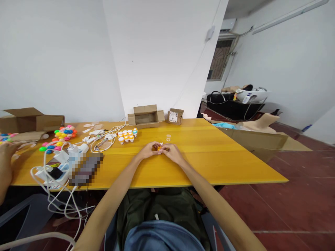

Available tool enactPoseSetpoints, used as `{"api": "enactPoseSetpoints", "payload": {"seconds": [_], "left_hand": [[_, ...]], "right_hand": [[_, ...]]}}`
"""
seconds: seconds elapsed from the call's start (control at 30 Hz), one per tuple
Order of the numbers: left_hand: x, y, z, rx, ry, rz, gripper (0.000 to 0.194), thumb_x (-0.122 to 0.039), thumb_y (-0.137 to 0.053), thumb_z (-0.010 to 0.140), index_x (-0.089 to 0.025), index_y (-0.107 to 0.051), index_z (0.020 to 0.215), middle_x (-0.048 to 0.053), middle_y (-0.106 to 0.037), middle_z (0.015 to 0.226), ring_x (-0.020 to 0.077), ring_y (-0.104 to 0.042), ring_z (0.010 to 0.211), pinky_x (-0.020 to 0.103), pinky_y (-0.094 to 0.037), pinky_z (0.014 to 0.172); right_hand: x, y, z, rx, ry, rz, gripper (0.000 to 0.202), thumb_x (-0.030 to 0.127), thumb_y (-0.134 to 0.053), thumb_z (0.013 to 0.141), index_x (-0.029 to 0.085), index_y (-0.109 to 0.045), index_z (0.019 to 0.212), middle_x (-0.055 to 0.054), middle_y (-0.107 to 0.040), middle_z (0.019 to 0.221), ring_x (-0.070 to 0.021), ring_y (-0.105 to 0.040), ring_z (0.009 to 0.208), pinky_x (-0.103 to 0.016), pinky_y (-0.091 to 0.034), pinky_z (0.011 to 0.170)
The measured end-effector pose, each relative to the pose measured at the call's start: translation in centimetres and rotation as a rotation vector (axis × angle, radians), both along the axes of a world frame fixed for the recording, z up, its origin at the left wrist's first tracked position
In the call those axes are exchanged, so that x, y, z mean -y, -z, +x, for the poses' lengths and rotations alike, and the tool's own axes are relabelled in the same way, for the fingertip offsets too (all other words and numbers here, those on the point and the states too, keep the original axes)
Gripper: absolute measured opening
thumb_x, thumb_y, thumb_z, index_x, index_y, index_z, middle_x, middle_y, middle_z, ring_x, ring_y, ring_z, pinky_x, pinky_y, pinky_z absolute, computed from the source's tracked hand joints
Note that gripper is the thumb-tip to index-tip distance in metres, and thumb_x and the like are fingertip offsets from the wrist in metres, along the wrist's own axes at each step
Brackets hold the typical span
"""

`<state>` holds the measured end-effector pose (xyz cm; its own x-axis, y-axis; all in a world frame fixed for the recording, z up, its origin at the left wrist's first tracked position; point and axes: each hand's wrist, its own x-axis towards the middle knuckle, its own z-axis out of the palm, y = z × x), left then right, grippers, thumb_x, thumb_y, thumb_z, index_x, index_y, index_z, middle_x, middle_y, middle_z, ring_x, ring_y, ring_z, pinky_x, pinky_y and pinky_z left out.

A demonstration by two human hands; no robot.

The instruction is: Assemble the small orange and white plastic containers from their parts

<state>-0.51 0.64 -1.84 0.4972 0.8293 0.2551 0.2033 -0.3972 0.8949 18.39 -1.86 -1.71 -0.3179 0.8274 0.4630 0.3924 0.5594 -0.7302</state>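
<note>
Over the yellow table, my left hand and my right hand meet with fingers closed around a small orange and white piece. Fingertips cover most of it, so its exact kind is hard to make out. Just beyond my right hand stands a small clear plastic cup. To the left of my hands, farther back, several small white bottles with orange bands are grouped in rows. One at the group's right end has a teal band.
An open cardboard box and a smaller carton stand by the wall. Left lie white cables, a power strip, colourful balls and a pixelated dark item. Another person's hand shows at far left.
</note>
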Motion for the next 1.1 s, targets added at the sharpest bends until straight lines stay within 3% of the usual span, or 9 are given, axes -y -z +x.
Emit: {"api": "enactPoseSetpoints", "payload": {"seconds": [0.57,0.83,1.1], "left_hand": [[0.14,-0.15,-0.12,-0.004,0.003,0.022,0.04,-0.025,-0.084,0.066,-0.017,-0.07,0.103,0.007,-0.071,0.101,0.0203,-0.062,0.098,0.035,-0.047,0.095],[0.21,-0.22,-0.33,-0.07,0.007,0.057,0.037,-0.029,-0.08,0.07,-0.018,-0.069,0.104,0.005,-0.071,0.102,0.0208,-0.063,0.096,0.035,-0.048,0.093],[0.18,-0.27,-0.38,-0.082,0.004,0.064,0.036,-0.016,-0.074,0.069,-0.018,-0.068,0.105,0.006,-0.071,0.107,0.0212,-0.063,0.101,0.035,-0.047,0.097]], "right_hand": [[0.21,-0.08,0.06,0.077,0.054,-0.002,0.006,0.022,-0.07,0.077,0.024,-0.075,0.074,-0.003,-0.076,0.084,-0.0202,-0.067,0.077,-0.029,-0.048,0.072],[0.03,0.4,-0.01,0.031,0.045,-0.01,0.019,0.027,-0.072,0.077,0.025,-0.076,0.095,-0.003,-0.077,0.088,-0.0203,-0.067,0.075,-0.03,-0.051,0.07],[0.05,0.26,0.14,0.078,0.035,-0.007,0.019,0.026,-0.071,0.078,0.025,-0.076,0.097,-0.005,-0.077,0.093,-0.0221,-0.068,0.081,-0.031,-0.052,0.075]]}}
